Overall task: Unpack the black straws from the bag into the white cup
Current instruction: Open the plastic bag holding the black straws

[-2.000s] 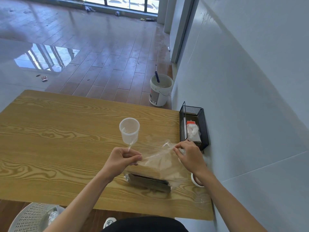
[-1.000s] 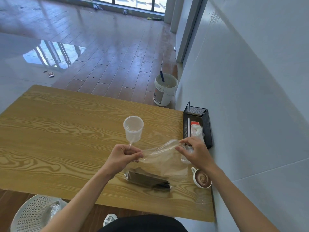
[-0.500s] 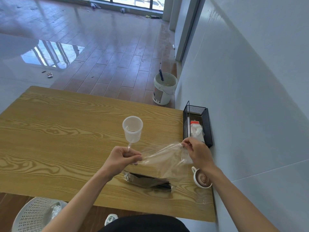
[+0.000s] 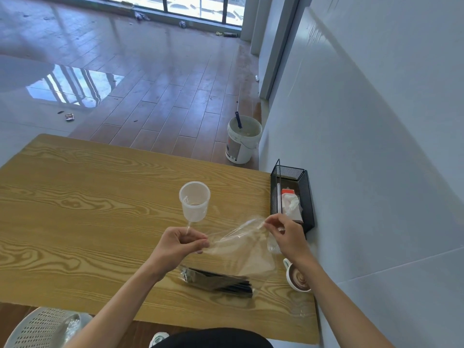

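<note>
A clear plastic bag [image 4: 241, 247] hangs between my two hands above the wooden table [image 4: 75, 222]. My left hand [image 4: 180, 243] pinches the bag's left top corner. My right hand [image 4: 288, 234] pinches the right top corner. The bundle of black straws [image 4: 221, 281] lies in the bottom of the bag, resting on the table. The translucent white cup [image 4: 194, 200] stands upright just beyond my left hand, with nothing visible inside.
A black mesh box [image 4: 301, 197] with tissues sits against the wall on the right. A small cup with a brown swirl [image 4: 297, 278] is under my right forearm. A white basket [image 4: 37, 327] and a paint bucket [image 4: 242, 139] stand on the floor.
My right hand has lifted its corner of the bag slightly up and to the right. The left hand stays put, and the straws still lie in the bag's bottom.
</note>
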